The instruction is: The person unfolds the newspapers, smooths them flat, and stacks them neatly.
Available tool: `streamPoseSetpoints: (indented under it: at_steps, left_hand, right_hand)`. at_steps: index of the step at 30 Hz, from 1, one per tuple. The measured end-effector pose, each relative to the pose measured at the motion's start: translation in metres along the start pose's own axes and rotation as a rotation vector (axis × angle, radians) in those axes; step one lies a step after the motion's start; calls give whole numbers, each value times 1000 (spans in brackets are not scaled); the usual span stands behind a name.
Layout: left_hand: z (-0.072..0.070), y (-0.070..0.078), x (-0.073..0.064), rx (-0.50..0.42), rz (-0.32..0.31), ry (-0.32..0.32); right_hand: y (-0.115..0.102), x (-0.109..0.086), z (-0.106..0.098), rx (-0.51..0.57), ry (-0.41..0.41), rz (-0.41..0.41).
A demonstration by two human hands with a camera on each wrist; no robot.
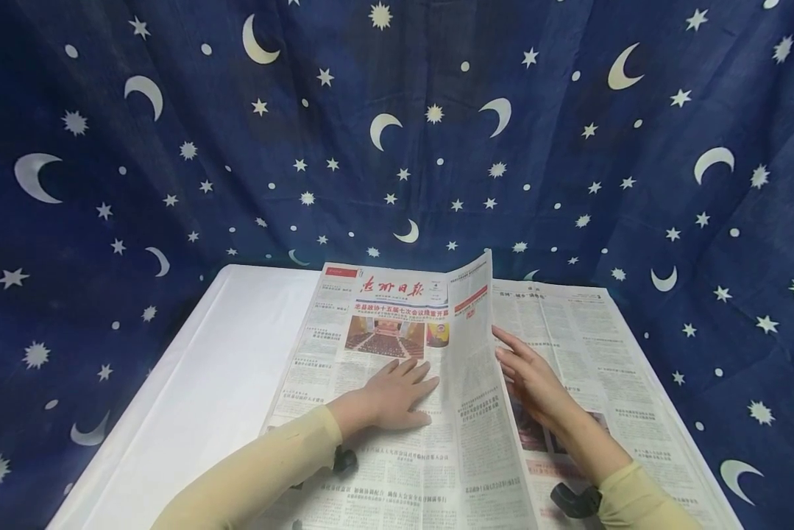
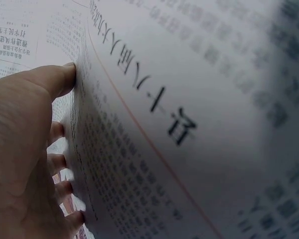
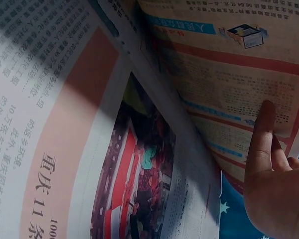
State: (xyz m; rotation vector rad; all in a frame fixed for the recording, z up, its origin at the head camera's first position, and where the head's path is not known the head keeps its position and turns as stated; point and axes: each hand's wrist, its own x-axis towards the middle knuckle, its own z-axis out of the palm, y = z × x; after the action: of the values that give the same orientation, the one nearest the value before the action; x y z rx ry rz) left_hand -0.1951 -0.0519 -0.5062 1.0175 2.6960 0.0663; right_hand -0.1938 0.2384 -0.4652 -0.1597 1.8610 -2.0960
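Note:
A newspaper (image 1: 383,430) with a red masthead lies spread on a white table. My left hand (image 1: 399,395) rests palm down on its front page, fingers spread, below the printed photo (image 1: 386,337). To the right of that hand, one page (image 1: 479,368) stands lifted in an upright fold. The right hand (image 1: 536,379) is at the outer side of this lifted page, fingers extended. In the right wrist view, a straight finger (image 3: 264,132) touches the page's coloured inner side (image 3: 209,84). In the left wrist view, the thumb (image 2: 62,79) lies against the paper, which bulges up close to the camera.
Bare white tabletop (image 1: 204,383) shows to the left of the paper. Another newspaper sheet (image 1: 589,353) lies flat on the right, under the right forearm. A dark blue curtain (image 1: 344,147) with moons and stars hangs behind and around the table.

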Motion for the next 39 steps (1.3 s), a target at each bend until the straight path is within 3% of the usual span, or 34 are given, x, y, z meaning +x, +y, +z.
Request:
streamPoseSetpoints:
  at_steps: [9, 13, 17, 23, 27, 32, 39]
  left_hand:
    - [-1, 0, 2, 3, -2, 4]
    - [-4, -1, 2, -47, 14, 12]
    - [-12, -2, 4, -253, 21, 78]
    - [-43, 4, 6, -765, 5, 166]
    - [-65, 16, 9, -1032, 1, 180]
    - [-81, 31, 14, -1209, -51, 165]
    - [-82, 38, 21, -1234, -129, 194]
  right_hand:
    - [-2, 1, 3, -9, 31, 7]
    - [-3, 3, 6, -43, 53, -8]
    - [-4, 4, 10, -138, 69, -48]
    - [-5, 7, 19, -234, 102, -76]
    - [-6, 10, 27, -292, 146, -65]
    - [-7, 14, 36, -295, 154, -54]
    - [-8, 16, 47, -275, 107, -73]
